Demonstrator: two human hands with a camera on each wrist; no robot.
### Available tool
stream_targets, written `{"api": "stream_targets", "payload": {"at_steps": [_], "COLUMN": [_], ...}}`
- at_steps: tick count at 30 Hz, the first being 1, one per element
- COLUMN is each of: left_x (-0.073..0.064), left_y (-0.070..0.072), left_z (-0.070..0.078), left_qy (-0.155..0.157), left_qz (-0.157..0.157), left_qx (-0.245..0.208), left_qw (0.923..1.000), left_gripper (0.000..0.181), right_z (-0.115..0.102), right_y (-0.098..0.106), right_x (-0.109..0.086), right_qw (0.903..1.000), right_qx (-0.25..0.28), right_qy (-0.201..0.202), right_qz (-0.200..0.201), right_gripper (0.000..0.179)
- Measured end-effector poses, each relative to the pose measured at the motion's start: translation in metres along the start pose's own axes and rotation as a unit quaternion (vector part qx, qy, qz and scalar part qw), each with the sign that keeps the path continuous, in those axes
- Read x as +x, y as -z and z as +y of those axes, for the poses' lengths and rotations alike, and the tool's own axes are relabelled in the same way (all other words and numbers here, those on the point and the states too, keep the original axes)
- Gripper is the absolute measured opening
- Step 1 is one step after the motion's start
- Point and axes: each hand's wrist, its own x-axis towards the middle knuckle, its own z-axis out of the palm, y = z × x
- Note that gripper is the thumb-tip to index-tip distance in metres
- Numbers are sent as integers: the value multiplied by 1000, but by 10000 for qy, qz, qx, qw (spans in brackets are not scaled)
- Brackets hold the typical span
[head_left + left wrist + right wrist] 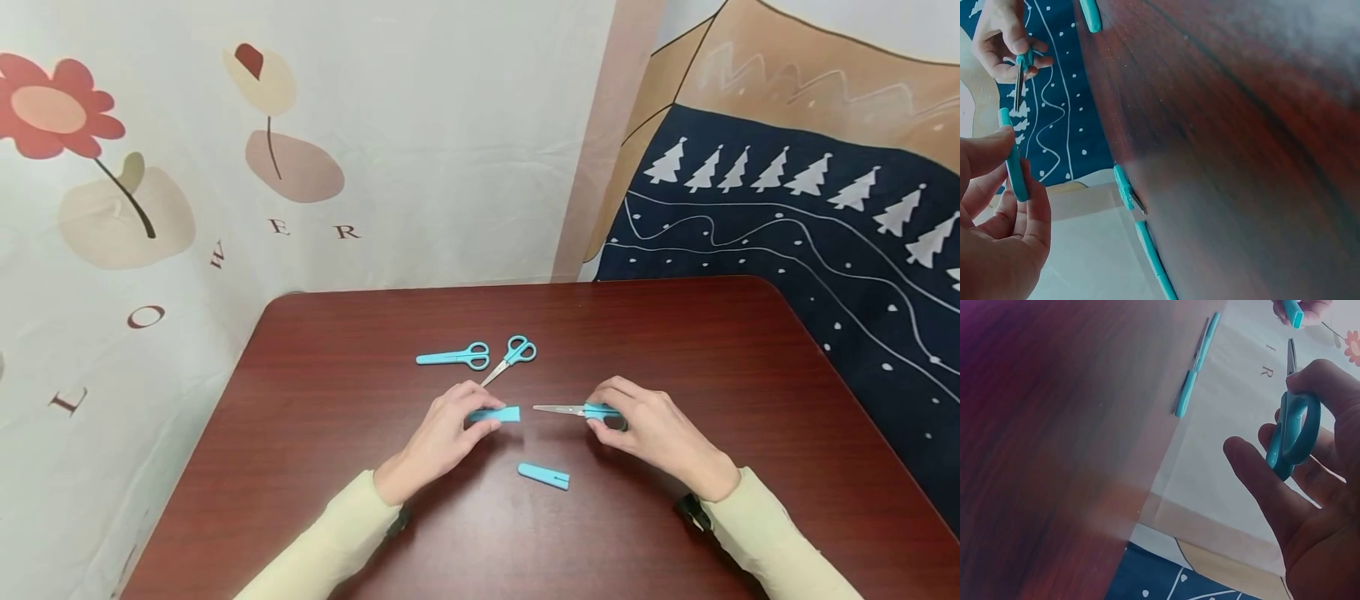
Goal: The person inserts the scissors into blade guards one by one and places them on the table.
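Note:
My right hand [603, 412] grips the teal handles of a small pair of scissors [577, 410], bare blade pointing left. In the right wrist view my fingers curl round the handle loops [1291, 434]. My left hand [480, 412] pinches a teal blade cap [501, 414], its open end facing the blade tip a short gap away. In the left wrist view the cap [1013, 156] sits between my thumb and fingers, with the right hand's scissors [1022, 65] beyond it.
On the dark red table [675, 350], a second loose teal cap [543, 476] lies near the front. Behind my hands lie a capped pair of scissors [453, 357] and an uncapped pair [510, 357]. Patterned cloths hang behind the table.

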Motion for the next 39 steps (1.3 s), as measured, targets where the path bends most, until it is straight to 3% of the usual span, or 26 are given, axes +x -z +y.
{"api": "stream_targets", "payload": {"at_steps": [8, 20, 39], "left_x": [-4, -9, -11], "left_y": [2, 1, -1], "left_z": [1, 0, -1], "left_qy": [-135, -46, -323], "left_qz": [256, 261, 487], "left_qx": [151, 128, 190], "left_qw": [9995, 9996, 9981], "left_gripper": [19, 19, 22], "right_z": [-4, -10, -16], "right_y": [-3, -5, -11], "right_x": [2, 8, 13], "right_qw": [9998, 9994, 9993], "right_qx": [48, 59, 105], "right_qy": [154, 278, 331], "right_qz": [105, 179, 127], "right_gripper": [29, 31, 29]}}
